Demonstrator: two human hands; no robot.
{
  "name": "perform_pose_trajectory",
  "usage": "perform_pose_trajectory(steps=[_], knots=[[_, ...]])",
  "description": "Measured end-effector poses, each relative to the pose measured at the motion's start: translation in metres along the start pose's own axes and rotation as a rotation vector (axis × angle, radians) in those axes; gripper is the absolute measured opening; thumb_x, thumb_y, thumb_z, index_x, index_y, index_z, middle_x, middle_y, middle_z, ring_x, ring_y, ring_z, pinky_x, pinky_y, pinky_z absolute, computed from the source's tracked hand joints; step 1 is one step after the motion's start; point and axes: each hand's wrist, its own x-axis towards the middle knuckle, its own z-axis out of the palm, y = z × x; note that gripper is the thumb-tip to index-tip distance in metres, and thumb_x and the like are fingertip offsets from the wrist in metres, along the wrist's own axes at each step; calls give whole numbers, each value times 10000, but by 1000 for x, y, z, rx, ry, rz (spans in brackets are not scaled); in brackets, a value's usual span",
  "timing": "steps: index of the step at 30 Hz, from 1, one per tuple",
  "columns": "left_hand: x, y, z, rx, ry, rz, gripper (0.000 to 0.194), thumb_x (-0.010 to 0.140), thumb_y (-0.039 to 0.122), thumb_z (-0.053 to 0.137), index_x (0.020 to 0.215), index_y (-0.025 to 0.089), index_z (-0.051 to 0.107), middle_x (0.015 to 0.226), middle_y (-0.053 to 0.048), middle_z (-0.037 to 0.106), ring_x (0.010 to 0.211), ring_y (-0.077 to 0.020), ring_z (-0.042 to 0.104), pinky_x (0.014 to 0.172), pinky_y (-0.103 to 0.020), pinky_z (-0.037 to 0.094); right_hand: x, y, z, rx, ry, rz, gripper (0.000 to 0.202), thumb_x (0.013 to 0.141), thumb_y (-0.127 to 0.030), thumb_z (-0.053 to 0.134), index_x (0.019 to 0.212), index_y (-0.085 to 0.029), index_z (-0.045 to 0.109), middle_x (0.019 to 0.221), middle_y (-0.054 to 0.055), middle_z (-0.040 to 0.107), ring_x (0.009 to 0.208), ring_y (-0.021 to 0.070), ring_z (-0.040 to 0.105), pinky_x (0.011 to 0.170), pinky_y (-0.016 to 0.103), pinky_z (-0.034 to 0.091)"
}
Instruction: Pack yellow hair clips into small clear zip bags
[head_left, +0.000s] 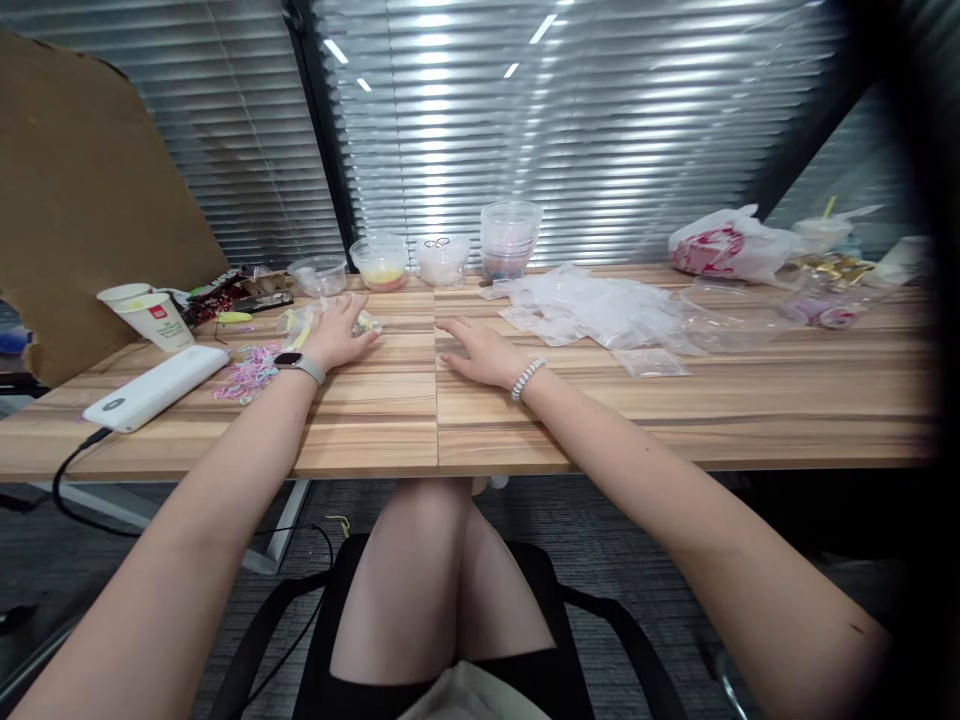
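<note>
My left hand [339,335] lies palm down with fingers spread over some small clear plastic bags [298,322] that show bits of yellow inside. What sits directly under the palm is hidden. Close to the left wrist is a loose pile of small pastel-coloured pieces [251,372], pink, purple and blue. My right hand [480,352] rests on the bare wood of the table [390,430], fingers stretched out and holding nothing. A heap of clear flat plastic bags [592,305] spreads to the right of it.
Along the back stand a clear tub with yellow contents [381,265], a tub with scissors [442,262] and stacked tubs [510,240]. Paper cups [161,322] and a white power bank [157,388] with a cable are at left. A white-and-red carrier bag [727,248] lies at right.
</note>
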Motion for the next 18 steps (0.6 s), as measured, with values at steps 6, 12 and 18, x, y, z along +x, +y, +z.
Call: perform_pose_trajectory(steps=[6,12,18], knots=[[2,20,7,58,-168,50,733,913,686,373,1502,251,384,1503,-116,436,1391,-368,360,1143,-634,109,2,10,1,-81,-6,113,587,901,-353,561,1439,-142,457,1356,144,528,1257,285,486,1080,434,392],[2,15,6,108,-162,-7,684,924,688,319,1382,228,535,1358,-153,564,1307,-360,459,1136,-640,119,2,37,-6,-269,25,410,526,846,-495,611,1275,-192,621,1520,157,313,1443,437,155,1152,611,105],[3,11,11,128,-127,-54,684,925,664,327,1410,213,499,1327,-176,574,1290,-370,469,1137,-645,96,-10,83,-23,-373,5,796,691,798,-595,633,1348,-190,528,1568,205,182,1435,460,130,1104,637,75]])
